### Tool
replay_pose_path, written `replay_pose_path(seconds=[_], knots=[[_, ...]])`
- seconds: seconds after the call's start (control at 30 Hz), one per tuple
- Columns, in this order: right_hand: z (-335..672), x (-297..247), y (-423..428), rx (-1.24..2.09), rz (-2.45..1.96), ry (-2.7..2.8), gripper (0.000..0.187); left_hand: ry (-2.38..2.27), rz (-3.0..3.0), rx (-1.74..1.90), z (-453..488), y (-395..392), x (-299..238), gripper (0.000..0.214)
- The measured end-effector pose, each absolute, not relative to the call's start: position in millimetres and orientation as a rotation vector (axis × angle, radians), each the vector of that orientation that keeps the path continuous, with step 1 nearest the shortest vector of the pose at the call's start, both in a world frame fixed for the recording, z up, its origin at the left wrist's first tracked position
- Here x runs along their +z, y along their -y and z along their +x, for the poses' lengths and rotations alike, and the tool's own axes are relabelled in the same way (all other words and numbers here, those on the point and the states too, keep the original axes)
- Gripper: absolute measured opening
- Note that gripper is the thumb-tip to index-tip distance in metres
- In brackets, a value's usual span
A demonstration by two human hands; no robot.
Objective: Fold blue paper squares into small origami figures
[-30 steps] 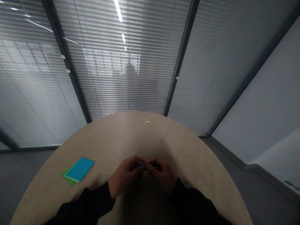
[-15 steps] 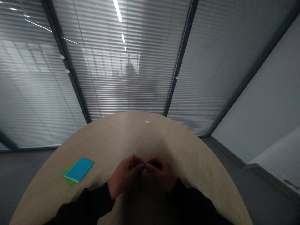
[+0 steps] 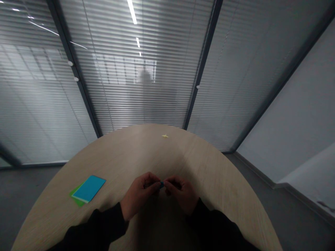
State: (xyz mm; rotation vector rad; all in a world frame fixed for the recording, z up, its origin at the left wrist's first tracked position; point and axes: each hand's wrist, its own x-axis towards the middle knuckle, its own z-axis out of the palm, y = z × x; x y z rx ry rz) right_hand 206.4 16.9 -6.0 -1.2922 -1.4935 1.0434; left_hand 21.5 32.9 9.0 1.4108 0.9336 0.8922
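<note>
**Two bare hands pinch a small, dark blue piece [image 3: 162, 184] above a round, light wood-grain table [image 3: 222, 191].**

At far left, a strip of dark grey floor [image 3: 23, 188] shows beyond the table's curved edge. Behind the table, from the left across most of the view, stand panels of pale grey slatted blinds [image 3: 131, 101], split by slanting dark frame bars [image 3: 80, 83] and marked with bright streaks of light.

On the left of the tabletop lies a flat, bright blue four-sided sheet [image 3: 89, 188], with a pale strip along its lower left edge. It overlaps a bright green sheet [image 3: 74, 192], whose left part sticks out from underneath.

Next, a black sleeve [image 3: 99, 226] leads to the left hand [image 3: 140, 193]. Its fingers are curled, with thumb and forefinger closed on the left side of the dark blue piece. That piece sits between the two hands, near the middle; fingertips cover most of it, so its full shape cannot be told. Well beyond it, near the table's far edge, rests a tiny, pale yellow, pointed shape [image 3: 165, 136].

The right hand [image 3: 183, 195] mirrors the left, thumb and forefinger pinched at the piece's right side. Its forearm is also in black. At far right rises a plain, pale grey wall [image 3: 295, 122].
</note>
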Motion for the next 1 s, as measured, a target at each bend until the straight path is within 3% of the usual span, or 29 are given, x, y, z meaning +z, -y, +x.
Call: replay_pose_path(seconds=[0.23, 0.43, 0.6, 1.0], knots=[[205.2, -3.7, -14.5, 0.904, -1.339, 1.552, 0.029, -0.917, 1.367, 0.922, 24.5, -33.9, 4.8, 0.024], [204.7, -5.8, -14.8, 0.771, -1.346, 1.627, 0.027, -0.970, 1.459, 0.889, 22.2, -32.4, 9.1, 0.037], [204.1, -8.1, -14.5, 0.766, -1.333, 1.656, 0.027, -1.006, 1.535, 0.890, 22.9, -30.6, 11.1, 0.020], [205.4, -8.5, -15.7, 0.838, -1.311, 1.693, 0.025, -0.969, 1.461, 0.877, 22.5, -32.9, 6.4, 0.020]])
